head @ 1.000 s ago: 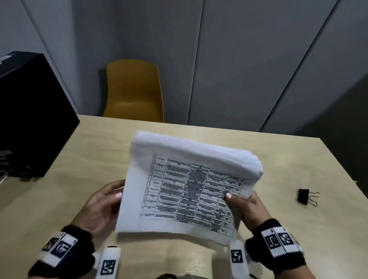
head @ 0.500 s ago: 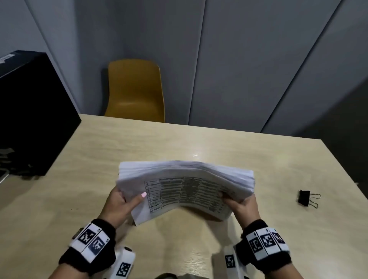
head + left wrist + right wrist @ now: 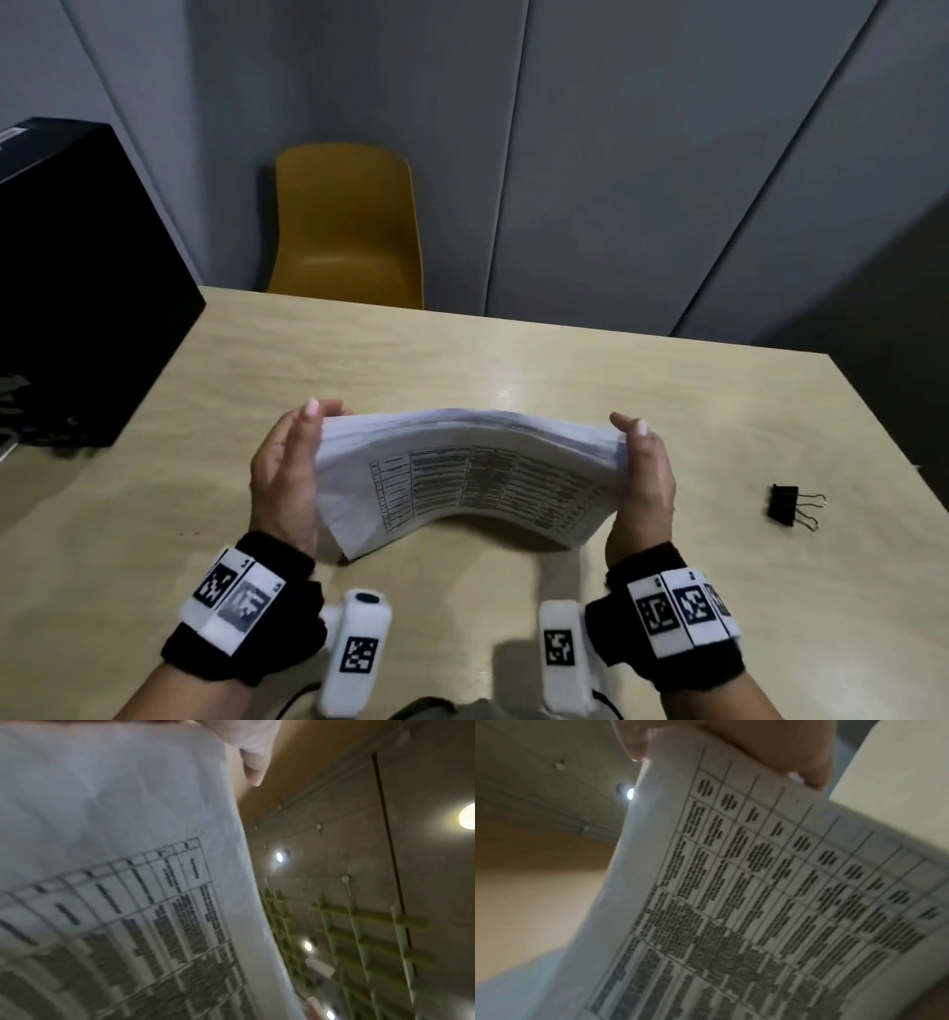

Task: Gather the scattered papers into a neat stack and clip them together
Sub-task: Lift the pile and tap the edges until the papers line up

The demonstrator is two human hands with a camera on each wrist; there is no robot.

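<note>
The left hand and the right hand press flat against the two short ends of the stack of papers, palms facing each other with the fingers mostly straight; the right wrist view shows a thumb lying on the printed sheet, so that side is at least partly pinched; on the left side only a fingertip shows past the paper's edge, and I cannot tell whether that thumb clamps the sheets. Between the palms the stack stands on its long edge on the table, its middle bowed upward and the printed table facing the person; a second ago it was held slanted and more open to view by fingers at its lower corners, and half a second ago it was tipping down; now both hands have moved out to the ends, which reads as squaring the sheets, probably by tapping them on the table. Out to the right of the right hand, well apart from the stack, lies the black binder clip, untouched; gathering looks nearly done, clipping not yet started.
</note>
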